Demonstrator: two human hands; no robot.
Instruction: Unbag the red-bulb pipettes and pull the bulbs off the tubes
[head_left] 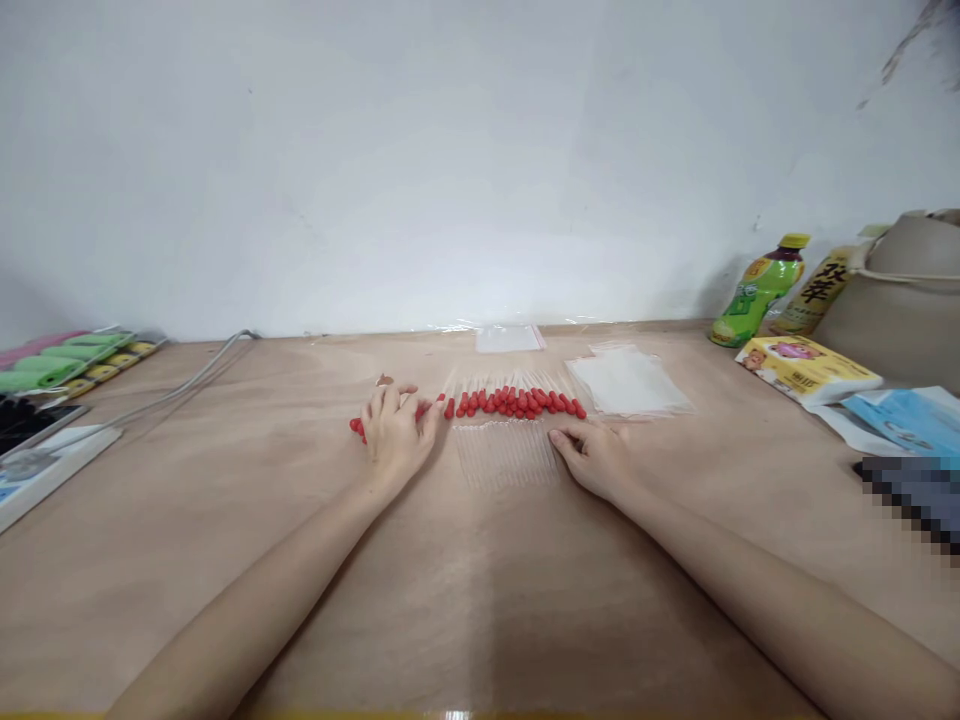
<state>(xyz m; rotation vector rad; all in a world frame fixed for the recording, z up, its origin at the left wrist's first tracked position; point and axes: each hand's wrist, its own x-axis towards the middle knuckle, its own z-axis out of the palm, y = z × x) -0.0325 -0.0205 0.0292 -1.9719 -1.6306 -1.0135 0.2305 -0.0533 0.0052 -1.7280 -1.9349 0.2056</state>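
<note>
pale plain wall (420, 180) stands behind the brown table (337, 600), and the red-tipped clear sticks (517, 402) lie on this table in front of you, side by side in one uneven row, with their red ends toward you. some more red ends (355, 426) show beside and under your left hand (394, 428), which has its fingers bent over them; if it grips one, it is not possible to say. your right hand (596, 455) has thumb and finger near each other, beside the right edge of the clear ribbed pieces (510, 460), and a firm hold is not visible. the sticks look very light, smooth and quite thin, so probably they roll easily and may bend or crack under strong pressure; the thicker red end seems the better place to take them, with a soft pinch. the flat bags (630, 380) at the right look soft and slippery, better lifted by one edge. on the tilted bottle (817, 285) you can read two big dark characters, maybe 双萃. the green bottle (759, 295) and the yellow pack (806, 368) carry print too, but it is too small for reading a brand.
</note>
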